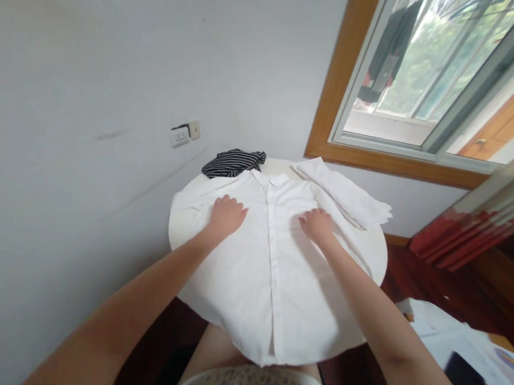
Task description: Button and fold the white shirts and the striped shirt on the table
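A white button-up shirt [251, 263] lies spread front side up, its collar toward the wall and its hem hanging over the near edge of a round white table [178, 228]. My left hand [227, 215] rests palm down on the chest of the shirt, left of the button strip. On the other side of the buttons, my right hand [318, 224] presses on the cloth near the sleeve. Both thumbs stand apart from the fingers, which look slightly bent. Neither hand shows bunched cloth in its grasp.
Behind the collar is a black-and-white striped cloth [233, 163]. Folded white cloth [346, 190] lies at the table's back right. The wall carries a socket [179, 137]. At lower right, a dark phone-like object [465, 380] lies on papers [441, 337]; a red-and-white curtain [467, 233] hangs beyond.
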### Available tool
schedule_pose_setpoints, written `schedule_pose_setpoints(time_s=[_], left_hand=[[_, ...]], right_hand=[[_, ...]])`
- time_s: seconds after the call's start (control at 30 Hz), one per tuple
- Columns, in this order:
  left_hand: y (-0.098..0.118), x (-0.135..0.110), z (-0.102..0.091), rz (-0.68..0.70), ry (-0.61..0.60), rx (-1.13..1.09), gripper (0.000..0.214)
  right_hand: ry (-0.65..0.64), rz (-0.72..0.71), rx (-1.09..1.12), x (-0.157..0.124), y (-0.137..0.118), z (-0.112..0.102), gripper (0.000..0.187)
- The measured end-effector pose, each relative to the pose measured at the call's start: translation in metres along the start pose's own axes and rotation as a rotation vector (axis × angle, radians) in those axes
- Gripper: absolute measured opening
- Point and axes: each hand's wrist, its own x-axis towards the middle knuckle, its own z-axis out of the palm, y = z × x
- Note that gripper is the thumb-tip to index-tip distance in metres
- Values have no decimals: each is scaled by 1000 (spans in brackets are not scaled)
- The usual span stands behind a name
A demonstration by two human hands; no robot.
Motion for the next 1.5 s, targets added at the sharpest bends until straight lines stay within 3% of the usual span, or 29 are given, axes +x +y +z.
schedule_pose_setpoints(time_s=[0.07,0.13,0.23,0.4,0.6,0.73,0.9,1.13,1.27,1.33,1.43,1.5], left_hand=[[13,22,2,78,36,-73,43],[21,38,14,83,-19,-154,42],[15,44,40,1,-136,-181,46],[-21,47,62,-124,-227,-162,64],[-47,54,64,-175,-183,-142,53],[-37,63,65,-118,-70,-115,52],[-12,87,72,-79,-206,-169,59],[-1,90,81,-98,-177,-197,64],[2,84,76,-95,0,-165,57],[4,82,76,-69,103,-148,54],[3,84,79,-45,21,-145,51],[2,86,82,-52,-66,-139,50]], right_hand=[[26,-154,69,25,-19,-3,41],[-49,-246,127,43,-36,5,44],[-146,-222,151,57,-45,29,51],[-122,-50,128,68,-23,53,69],[-98,60,92,80,8,55,61],[17,37,59,94,0,47,52],[-81,-147,107,114,-37,48,59],[-97,-111,141,113,-54,59,62],[-49,-114,178,110,-52,55,60],[71,-124,178,105,-51,54,57],[242,-152,157,97,-50,54,52],[178,-121,172,95,-49,58,55]])
